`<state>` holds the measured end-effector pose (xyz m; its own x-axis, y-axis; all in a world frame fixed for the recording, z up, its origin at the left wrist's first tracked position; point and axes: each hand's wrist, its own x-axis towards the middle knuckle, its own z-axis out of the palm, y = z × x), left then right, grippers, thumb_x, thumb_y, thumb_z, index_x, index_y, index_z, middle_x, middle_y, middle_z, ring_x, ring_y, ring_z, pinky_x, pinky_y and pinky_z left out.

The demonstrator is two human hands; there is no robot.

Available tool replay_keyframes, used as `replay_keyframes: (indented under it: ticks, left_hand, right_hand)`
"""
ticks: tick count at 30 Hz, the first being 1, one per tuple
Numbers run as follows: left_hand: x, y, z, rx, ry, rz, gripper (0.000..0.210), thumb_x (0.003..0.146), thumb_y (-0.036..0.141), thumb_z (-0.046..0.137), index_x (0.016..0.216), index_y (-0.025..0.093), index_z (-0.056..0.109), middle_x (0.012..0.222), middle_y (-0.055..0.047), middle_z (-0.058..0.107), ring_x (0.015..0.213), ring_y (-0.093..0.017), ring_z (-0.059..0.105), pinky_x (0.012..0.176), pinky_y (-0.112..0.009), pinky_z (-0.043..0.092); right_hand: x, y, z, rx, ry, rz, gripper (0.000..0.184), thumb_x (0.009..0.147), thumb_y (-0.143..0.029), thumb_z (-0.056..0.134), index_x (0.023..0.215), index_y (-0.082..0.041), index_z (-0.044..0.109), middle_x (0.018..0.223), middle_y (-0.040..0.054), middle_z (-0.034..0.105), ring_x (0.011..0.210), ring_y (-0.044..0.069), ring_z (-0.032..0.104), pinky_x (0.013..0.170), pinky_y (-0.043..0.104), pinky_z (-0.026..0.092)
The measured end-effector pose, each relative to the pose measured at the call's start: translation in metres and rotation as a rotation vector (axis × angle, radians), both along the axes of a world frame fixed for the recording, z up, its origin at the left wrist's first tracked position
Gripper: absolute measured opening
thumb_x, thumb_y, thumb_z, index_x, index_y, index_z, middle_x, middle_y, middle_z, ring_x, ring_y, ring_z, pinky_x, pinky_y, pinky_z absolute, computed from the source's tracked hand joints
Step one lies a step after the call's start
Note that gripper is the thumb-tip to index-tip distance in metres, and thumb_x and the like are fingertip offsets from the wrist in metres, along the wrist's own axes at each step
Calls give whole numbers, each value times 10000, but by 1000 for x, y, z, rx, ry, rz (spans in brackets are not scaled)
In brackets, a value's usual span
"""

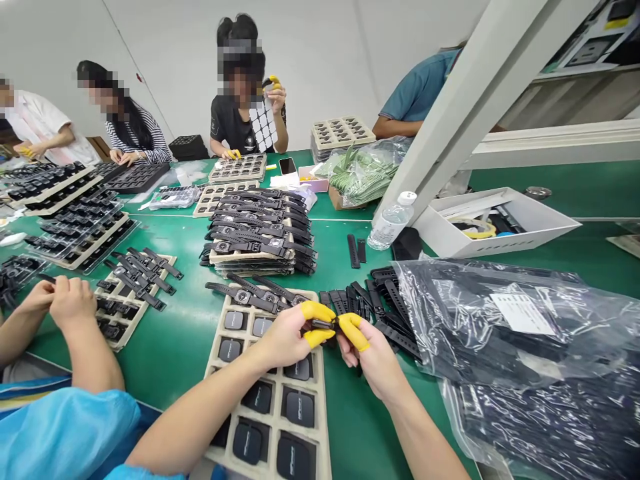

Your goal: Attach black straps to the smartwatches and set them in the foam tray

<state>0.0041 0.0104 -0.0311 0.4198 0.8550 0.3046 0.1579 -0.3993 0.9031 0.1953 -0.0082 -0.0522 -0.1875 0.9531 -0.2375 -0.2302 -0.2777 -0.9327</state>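
My left hand (293,332), with yellow finger covers, pinches a small black watch case (323,325) seen edge-on. Close against it, my right hand (369,350), also in yellow covers, is closed on a dark piece at the case's end; it looks like a watch strap, mostly hidden by the fingers. Below my hands lies a beige tray (325,427) with square black watch cases in its pockets. Several watches with straps attached (265,297) rest across its far end. Loose black straps (395,313) are heaped beyond my right hand.
Clear plastic bags of black straps (500,327) fill the right side. A tall stack of trayed watches (260,233) stands ahead. A water bottle (393,220) and white box (500,223) sit by a slanted post (450,100). A co-worker's hands (73,300) work at left.
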Motion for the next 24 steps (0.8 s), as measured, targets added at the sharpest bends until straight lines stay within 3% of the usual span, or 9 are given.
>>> replay_keyframes:
  ticks: [7, 11, 17, 21, 24]
  left_hand:
    - [-1, 4, 3, -48, -1, 92, 201, 970, 283, 666, 1134, 169, 686, 1135, -119, 733, 1008, -211, 721, 859, -331, 615]
    - [-4, 4, 10, 148, 47, -80, 153, 951, 298, 721, 1046, 180, 703, 1218, -136, 721, 1133, -231, 690, 1016, -392, 570]
    - [3, -1, 16, 409, 377, -326, 127, 971, 269, 669, 1042, 213, 757, 1458, -173, 595, 1356, -285, 574, 1142, -461, 502]
    - [9, -7, 28, 511, 474, -433, 332, 957, 250, 672, 1274, 153, 691, 1544, -220, 517, 1454, -329, 489, 1220, -501, 442]
    - [7, -10, 53, 476, 466, -487, 473, 911, 235, 738, 1369, 167, 642, 1548, -212, 525, 1491, -341, 449, 1259, -520, 397]
  right_hand:
    - [-1, -4, -8, 46, 18, 26, 472, 865, -661, 751, 889, -214, 601, 593, -53, 510, 460, 92, 390, 474, 267, 350]
    - [6, -4, -4, 39, 183, -19, 381, 885, -574, 769, 884, -231, 602, 555, -72, 444, 444, 92, 329, 465, 270, 316]
    - [18, 2, 9, 31, 315, -101, 342, 860, -536, 783, 808, -256, 593, 524, -64, 376, 454, 118, 275, 469, 292, 282]
    - [44, 2, -6, -42, 429, -109, 329, 854, -573, 735, 777, -278, 611, 468, -97, 196, 425, 106, 102, 416, 282, 197]
    - [70, 3, -22, -26, 432, -59, 358, 824, -640, 734, 788, -302, 621, 445, -116, 116, 415, 99, 27, 387, 272, 123]
